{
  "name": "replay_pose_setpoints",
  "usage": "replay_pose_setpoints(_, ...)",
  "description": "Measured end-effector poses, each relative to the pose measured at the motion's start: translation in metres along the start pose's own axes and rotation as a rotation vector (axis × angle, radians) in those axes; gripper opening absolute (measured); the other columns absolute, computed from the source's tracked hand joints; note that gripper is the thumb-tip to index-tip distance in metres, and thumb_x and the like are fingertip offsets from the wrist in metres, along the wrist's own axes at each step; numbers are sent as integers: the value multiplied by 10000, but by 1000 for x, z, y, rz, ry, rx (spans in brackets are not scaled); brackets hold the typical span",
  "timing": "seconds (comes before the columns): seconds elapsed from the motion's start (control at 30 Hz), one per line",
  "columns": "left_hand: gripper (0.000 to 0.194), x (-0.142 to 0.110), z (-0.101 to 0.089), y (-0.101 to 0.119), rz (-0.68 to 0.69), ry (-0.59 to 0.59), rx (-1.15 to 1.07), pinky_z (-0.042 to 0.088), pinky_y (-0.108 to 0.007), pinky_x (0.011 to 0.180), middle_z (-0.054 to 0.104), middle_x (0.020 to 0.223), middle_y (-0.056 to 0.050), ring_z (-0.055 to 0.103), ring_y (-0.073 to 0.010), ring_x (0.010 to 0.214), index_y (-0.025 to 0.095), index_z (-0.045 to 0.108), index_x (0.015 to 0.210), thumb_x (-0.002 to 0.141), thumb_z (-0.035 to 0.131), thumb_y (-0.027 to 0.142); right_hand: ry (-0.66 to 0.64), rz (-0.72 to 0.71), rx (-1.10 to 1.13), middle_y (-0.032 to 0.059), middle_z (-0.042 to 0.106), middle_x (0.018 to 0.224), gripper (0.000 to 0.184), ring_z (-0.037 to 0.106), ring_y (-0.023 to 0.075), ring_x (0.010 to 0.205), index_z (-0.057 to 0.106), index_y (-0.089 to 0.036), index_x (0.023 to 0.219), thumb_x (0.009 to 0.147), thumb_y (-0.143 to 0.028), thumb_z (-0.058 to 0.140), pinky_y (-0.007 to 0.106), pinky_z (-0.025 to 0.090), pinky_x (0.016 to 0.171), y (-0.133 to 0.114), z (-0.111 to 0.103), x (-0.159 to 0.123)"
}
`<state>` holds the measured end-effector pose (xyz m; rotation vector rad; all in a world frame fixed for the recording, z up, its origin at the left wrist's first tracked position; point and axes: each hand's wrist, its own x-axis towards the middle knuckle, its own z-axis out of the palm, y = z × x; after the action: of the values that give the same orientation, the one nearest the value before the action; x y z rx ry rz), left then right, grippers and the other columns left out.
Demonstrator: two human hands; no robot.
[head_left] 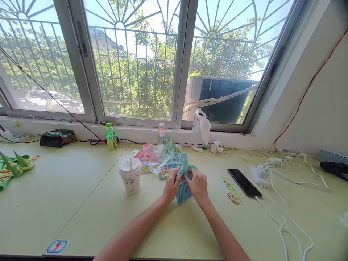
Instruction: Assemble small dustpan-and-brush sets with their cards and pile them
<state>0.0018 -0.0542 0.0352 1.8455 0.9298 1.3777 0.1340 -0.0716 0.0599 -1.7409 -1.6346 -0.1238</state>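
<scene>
Both of my hands grip a teal mini dustpan and brush set (184, 191), its blue-grey bristles pointing toward me and its looped handle away. My left hand (172, 186) pinches its left side, while my right hand (198, 183) holds the right side with the thumb on the front. Just behind it lies another teal brush set (170, 158) with a printed card. A pink brush set (146, 154) in clear plastic is to the left of that, and a green one (169, 140) sits farther back. On the right rests a loose printed card strip (231, 190).
A lidded white cup (130, 177) stands left of my hands. Along the window sill are a green bottle (111, 136), a small clear bottle (161, 133) and cables. To the right lie a black phone (244, 182) and a white power strip (260, 174). Green pointed pieces (16, 165) lie far left.
</scene>
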Motion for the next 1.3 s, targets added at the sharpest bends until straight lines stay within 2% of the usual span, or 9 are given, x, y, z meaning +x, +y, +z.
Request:
replay_pose_setpoints(0.17, 399, 8, -2, -12, -62, -10, -68, 430, -354, 952, 672, 1096, -63, 588, -214, 1052, 181, 613, 1154, 931, 377, 413, -69, 119, 387, 51, 622, 739, 210, 561, 203, 723, 548, -195, 663, 754, -384, 553, 314, 404, 706, 8, -5, 5)
replay_pose_setpoints(0.3, 386, 21, -11, -24, -217, 150, 8, 402, -389, 990, 648, 1145, -72, 558, -223, 1096, 184, 614, 1126, 922, 352, 382, -276, 126, 811, 23, 603, 717, 330, 519, 172, 653, 530, -200, 683, 796, -501, 460, 282, 395, 601, 30, -42, 12)
replay_pose_setpoints(0.37, 386, 25, -15, -23, -237, 113, 48, 416, -388, 960, 656, 1103, -66, 566, -225, 1058, 191, 614, 1116, 918, 350, 391, -325, 92, 728, 24, 625, 752, 337, 532, 169, 681, 576, -194, 736, 790, -516, 493, 271, 392, 617, 50, -66, 15)
replay_pose_setpoints(0.5, 375, 24, -12, -16, -268, -78, 116, 444, -352, 882, 664, 1059, -74, 585, -228, 1000, 174, 614, 1094, 913, 347, 364, -307, 166, 126, 57, 666, 753, 321, 585, 193, 709, 620, -191, 696, 779, -488, 532, 279, 387, 643, 94, -98, 16)
replay_pose_setpoints(0.6, 350, 17, -5, -13, -284, -196, 280, 437, -338, 863, 659, 1070, -98, 582, -234, 1008, 158, 603, 1093, 912, 353, 324, -401, 261, -295, 101, 692, 806, 271, 639, 236, 777, 644, -182, 706, 792, -417, 541, 295, 398, 658, 117, -96, 9)
replay_pose_setpoints(0.7, 322, 11, -3, -13, -258, -303, 537, 432, -332, 804, 673, 949, -115, 601, -241, 923, 151, 630, 948, 918, 344, 296, -482, 285, -498, 130, 700, 900, 234, 659, 258, 880, 670, -174, 780, 815, -363, 536, 303, 416, 701, 128, -82, 0)
replay_pose_setpoints(0.8, 300, 10, -4, -13, -205, -333, 714, 424, -311, 747, 673, 862, -107, 618, -226, 832, 159, 627, 852, 914, 361, 283, -491, 274, -553, 126, 698, 955, 199, 659, 262, 934, 679, -184, 818, 809, -344, 561, 312, 422, 730, 132, -70, -5)
replay_pose_setpoints(1.03, 264, 9, -5, -17, -152, -360, 803, 407, -294, 662, 664, 769, -91, 631, -234, 751, 183, 613, 734, 882, 450, 328, -416, 243, -531, 112, 705, 904, 179, 664, 268, 916, 684, -199, 810, 777, -344, 584, 324, 405, 715, 137, -63, -9)
replay_pose_setpoints(1.3, 269, 2, 3, -10, -176, -331, 760, 377, -288, 627, 637, 720, -84, 607, -229, 718, 179, 587, 683, 880, 419, 248, -292, 295, -357, 71, 699, 797, 232, 654, 257, 803, 686, -249, 767, 759, -453, 577, 315, 377, 630, 117, -106, 7)
